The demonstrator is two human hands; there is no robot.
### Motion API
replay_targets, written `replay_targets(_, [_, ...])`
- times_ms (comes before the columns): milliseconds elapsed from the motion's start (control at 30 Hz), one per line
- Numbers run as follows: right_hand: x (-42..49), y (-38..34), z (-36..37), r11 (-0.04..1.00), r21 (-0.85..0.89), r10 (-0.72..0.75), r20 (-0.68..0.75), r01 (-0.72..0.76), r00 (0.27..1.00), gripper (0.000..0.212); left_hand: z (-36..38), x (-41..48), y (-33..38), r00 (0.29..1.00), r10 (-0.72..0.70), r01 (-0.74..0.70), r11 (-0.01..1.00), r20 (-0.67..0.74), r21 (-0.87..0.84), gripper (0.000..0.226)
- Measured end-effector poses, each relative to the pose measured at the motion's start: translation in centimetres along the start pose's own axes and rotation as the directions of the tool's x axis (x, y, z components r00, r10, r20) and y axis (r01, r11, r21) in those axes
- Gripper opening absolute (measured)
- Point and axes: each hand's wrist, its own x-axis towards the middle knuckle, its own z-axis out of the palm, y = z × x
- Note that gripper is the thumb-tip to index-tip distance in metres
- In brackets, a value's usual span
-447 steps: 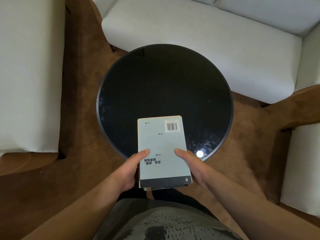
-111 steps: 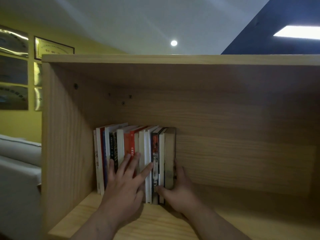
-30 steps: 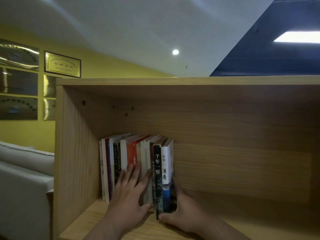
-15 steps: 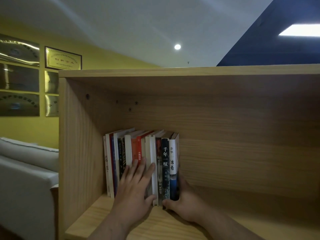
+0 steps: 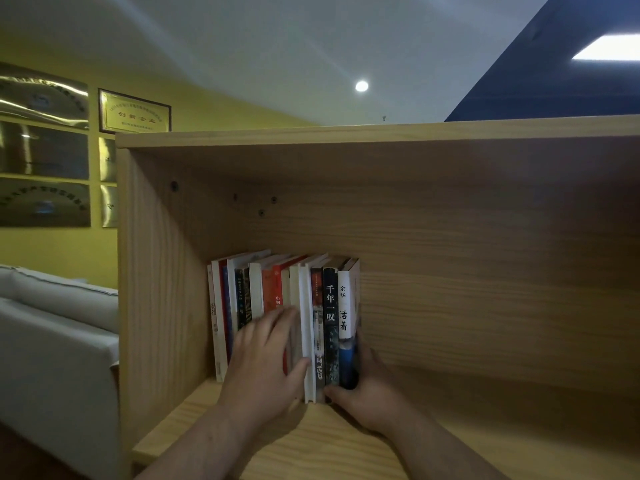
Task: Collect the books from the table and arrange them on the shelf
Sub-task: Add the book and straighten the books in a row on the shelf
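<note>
A row of several books point(image 5: 270, 289) stands upright at the left end of a wooden shelf point(image 5: 485, 427), spines facing me. My left hand point(image 5: 266, 362) lies flat with spread fingers against the red and white spines in the middle of the row. My right hand point(image 5: 367, 386) wraps around the bottom right end of the row, fingers behind the outermost white-and-blue book point(image 5: 346, 306) and thumb at the front by the black book point(image 5: 330, 306). The lower parts of several spines are hidden behind my hands.
The shelf compartment's left wall point(image 5: 156, 289) stands just beyond the books; its floor extends bare to the right. A white sofa point(image 5: 52, 341) sits left of the shelf. Framed plaques point(image 5: 135, 110) hang on the yellow wall.
The rightmost books, tilted a second ago, now stand straight and sit closer to the row. Both hands stay pressed on the books; the view shifted slightly.
</note>
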Motion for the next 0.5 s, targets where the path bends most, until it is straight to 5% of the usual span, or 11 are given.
replay_targets(100, [0.3,0.1,-0.1,1.0,-0.005,0.026,0.021,-0.026,0.999,0.117,-2.7,3.2,1.5,0.998,-0.042,0.038,0.996,-0.052,-0.081,0.081])
replay_targets(500, [0.0,-0.1,-0.6,0.997,0.061,0.048,0.046,-0.051,0.998,0.112,-6.6,8.9,4.3,0.955,-0.202,0.202,0.979,0.218,0.02,0.065])
